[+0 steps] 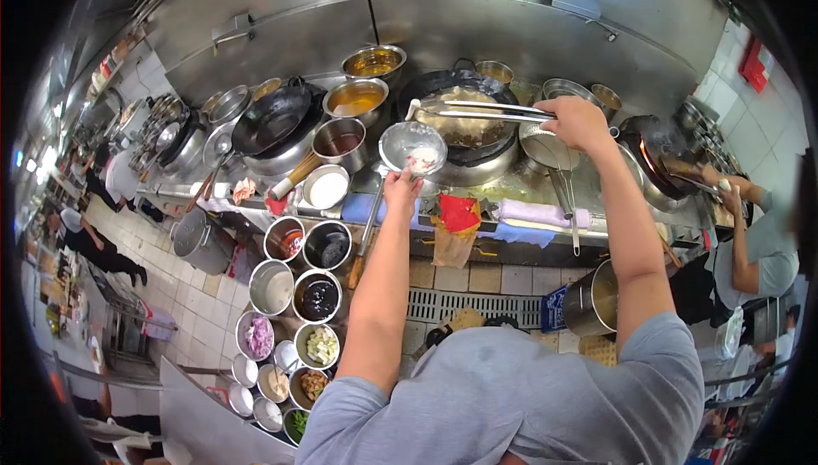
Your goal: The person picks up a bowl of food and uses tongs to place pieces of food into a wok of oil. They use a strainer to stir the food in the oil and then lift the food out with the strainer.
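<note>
My left hand [400,190] grips the near rim of a metal bowl [413,148] with some pale, reddish food in it. My right hand [579,122] is closed round long metal tongs [494,110], which reach left across the wok. At the tongs' tips is a pale piece [413,109], above the bowl's far rim. The large wok [409,88] behind holds bubbling, light-brown liquid. A strainer [545,148] lies to the wok's right, its handle toward me.
Oil bowls [356,100] and a sauce pot [339,143] stand left of the wok. Ingredient containers [319,296] line my left side. Cloths [545,216] lie along the counter's front edge. At right, a co-worker [741,243] works at a flaming wok [656,162].
</note>
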Demonstrator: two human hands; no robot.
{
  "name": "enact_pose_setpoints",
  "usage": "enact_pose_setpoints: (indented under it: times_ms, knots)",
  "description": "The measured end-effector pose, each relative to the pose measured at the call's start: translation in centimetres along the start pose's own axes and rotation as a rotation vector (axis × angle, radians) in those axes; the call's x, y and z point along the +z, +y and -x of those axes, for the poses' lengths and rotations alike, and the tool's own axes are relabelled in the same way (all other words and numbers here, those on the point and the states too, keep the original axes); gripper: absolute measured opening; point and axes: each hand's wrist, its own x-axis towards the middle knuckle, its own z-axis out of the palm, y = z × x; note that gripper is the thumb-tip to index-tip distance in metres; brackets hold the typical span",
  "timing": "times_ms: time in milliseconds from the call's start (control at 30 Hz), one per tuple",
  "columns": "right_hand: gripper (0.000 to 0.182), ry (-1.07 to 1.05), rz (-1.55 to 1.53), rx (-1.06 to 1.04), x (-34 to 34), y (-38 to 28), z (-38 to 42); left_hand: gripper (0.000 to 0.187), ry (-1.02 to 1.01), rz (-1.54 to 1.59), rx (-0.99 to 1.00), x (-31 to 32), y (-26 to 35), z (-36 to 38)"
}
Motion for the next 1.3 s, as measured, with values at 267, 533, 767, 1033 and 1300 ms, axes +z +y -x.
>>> enact_pose_setpoints:
  times_ms: [267,533,767,1033,1300]
  knots:
    - [0.031,-0.189,-0.044,0.225,3.6,2.8,-2.8,0.013,0.052,-0.087,-0.022,-0.3,1.0,0.7]
    - [0.028,-0.224,0.139,0.245,9.7,1.6,-7.3,0.014,0.056,-0.114,-0.039,-1.6,2.6,2.4]
    - [0.021,0.078,0.210,-0.206,1.5,-4.8,-2.8,0.014,0.053,-0.410,0.150,-4.5,2.1,0.6]
    - [0.015,-0.064,0.317,-0.354,3.9,-5.3,-3.6,0.008,-0.011,-0.462,0.125,-1.6,1.2,1.2]
    - [0.033,-0.049,0.117,-0.125,0.6,-0.9,-1.3,0.013,0.005,-0.200,-0.002,-1.9,1.8,0.9]
